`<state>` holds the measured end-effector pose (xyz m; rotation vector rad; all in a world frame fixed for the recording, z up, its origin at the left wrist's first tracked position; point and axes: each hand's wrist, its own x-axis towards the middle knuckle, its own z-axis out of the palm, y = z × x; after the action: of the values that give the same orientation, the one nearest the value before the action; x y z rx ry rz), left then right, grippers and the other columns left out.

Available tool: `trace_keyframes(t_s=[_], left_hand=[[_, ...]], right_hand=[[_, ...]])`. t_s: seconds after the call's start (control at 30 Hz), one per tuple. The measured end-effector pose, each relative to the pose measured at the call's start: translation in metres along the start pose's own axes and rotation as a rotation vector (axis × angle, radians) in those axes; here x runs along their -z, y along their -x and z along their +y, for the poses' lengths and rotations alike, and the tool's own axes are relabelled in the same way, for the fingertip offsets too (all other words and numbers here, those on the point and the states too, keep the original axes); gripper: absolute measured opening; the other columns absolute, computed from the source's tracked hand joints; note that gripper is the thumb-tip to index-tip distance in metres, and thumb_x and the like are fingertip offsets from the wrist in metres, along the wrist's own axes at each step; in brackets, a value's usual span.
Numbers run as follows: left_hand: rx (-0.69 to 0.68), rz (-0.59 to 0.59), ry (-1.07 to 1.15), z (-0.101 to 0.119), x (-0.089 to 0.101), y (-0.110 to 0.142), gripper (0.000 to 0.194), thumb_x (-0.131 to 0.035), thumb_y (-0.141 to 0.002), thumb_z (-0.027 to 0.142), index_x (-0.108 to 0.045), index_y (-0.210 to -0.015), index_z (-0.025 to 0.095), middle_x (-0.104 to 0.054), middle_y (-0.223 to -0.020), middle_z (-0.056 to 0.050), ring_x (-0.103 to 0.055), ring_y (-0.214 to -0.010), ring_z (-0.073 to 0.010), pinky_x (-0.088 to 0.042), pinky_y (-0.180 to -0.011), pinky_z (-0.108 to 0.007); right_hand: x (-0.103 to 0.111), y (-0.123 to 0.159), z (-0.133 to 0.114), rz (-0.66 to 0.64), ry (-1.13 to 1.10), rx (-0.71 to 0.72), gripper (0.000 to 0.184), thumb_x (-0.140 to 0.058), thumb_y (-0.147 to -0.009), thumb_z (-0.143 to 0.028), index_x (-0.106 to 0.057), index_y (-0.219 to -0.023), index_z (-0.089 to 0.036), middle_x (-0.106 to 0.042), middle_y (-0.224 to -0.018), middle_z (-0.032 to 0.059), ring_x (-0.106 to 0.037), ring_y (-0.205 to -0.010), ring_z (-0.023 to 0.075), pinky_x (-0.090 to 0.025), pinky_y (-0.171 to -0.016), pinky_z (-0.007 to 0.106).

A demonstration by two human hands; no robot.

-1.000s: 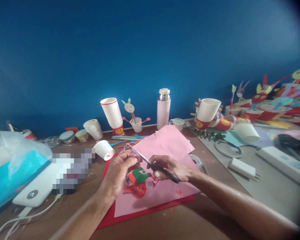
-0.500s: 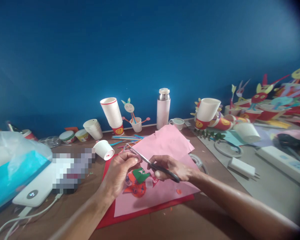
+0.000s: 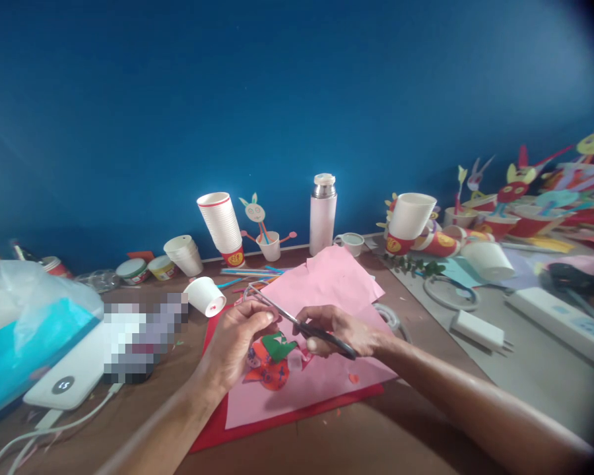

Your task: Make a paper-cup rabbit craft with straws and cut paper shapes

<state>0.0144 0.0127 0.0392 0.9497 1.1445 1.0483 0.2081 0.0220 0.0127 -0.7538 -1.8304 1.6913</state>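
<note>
My right hand [image 3: 334, 330] is closed around the black handles of a pair of scissors [image 3: 290, 318], whose blades point up and left. The blades pass beside the fingertips of my left hand [image 3: 240, 336], which are pinched together. What they hold is small and mostly hidden; only a dull pinkish edge shows at the thumb tip. Both hands hover over a pink paper sheet [image 3: 327, 389]. On it, below the hands, lie a green paper cutout [image 3: 278, 346] and an orange-red paper cutout [image 3: 276, 377] with drawn marks.
Behind stand a leaning paper-cup stack [image 3: 220, 224], a rabbit-faced cup figure [image 3: 256, 212] and a thermos [image 3: 323, 221]. To the left are a tipped cup [image 3: 205, 297] and a power bank [image 3: 62, 379] with cable. A power strip [image 3: 564, 326] and several cup figures are right.
Almost nothing differs. Both hands and the scissors keep their places, and the view has shifted very slightly. The number shown on the power bank's display has changed.
</note>
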Motion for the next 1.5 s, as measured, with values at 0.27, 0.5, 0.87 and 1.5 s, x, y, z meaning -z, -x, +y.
trace_keyframes(t_s=[0.27,0.5,0.87,1.5], left_hand=[[0.000,-0.017,-0.019,0.002,0.000,-0.001,0.003,-0.064,-0.061,0.017,-0.064,-0.061,0.014,-0.063,-0.064,0.000,-0.060,-0.060,-0.0121,-0.046,-0.060,-0.022],[0.010,-0.055,-0.046,0.002,0.003,-0.002,0.005,-0.064,-0.062,0.017,-0.066,-0.063,0.013,-0.065,-0.066,-0.002,-0.061,-0.063,-0.0126,-0.047,-0.065,-0.024],[0.014,-0.082,-0.080,0.000,0.003,-0.002,0.004,-0.063,-0.063,0.016,-0.065,-0.064,0.013,-0.064,-0.061,-0.001,-0.059,-0.059,-0.0103,-0.044,-0.057,-0.019],[0.047,-0.115,-0.075,-0.007,0.006,-0.004,0.009,-0.065,-0.063,0.022,-0.065,-0.064,0.013,-0.063,-0.061,-0.002,-0.057,-0.058,-0.0107,-0.044,-0.059,-0.022]], right_hand=[[0.004,0.001,0.000,-0.002,0.025,-0.027,0.037,-0.062,-0.070,-0.041,-0.052,-0.092,-0.012,-0.051,-0.060,-0.0021,-0.041,-0.049,0.0064,-0.032,-0.043,0.017],[0.009,0.003,-0.004,-0.029,0.059,-0.061,0.033,-0.061,-0.071,-0.038,-0.052,-0.093,-0.014,-0.052,-0.062,-0.0014,-0.043,-0.049,0.0065,-0.035,-0.045,0.019],[0.015,0.005,-0.014,-0.037,0.176,-0.110,0.040,-0.064,-0.067,-0.041,-0.055,-0.093,-0.012,-0.056,-0.061,-0.0003,-0.045,-0.048,0.0059,-0.036,-0.044,0.017],[0.034,0.011,-0.016,-0.004,0.324,-0.201,0.045,-0.068,-0.061,-0.045,-0.059,-0.093,-0.014,-0.054,-0.055,-0.0021,-0.048,-0.044,0.0075,-0.036,-0.038,0.017]])
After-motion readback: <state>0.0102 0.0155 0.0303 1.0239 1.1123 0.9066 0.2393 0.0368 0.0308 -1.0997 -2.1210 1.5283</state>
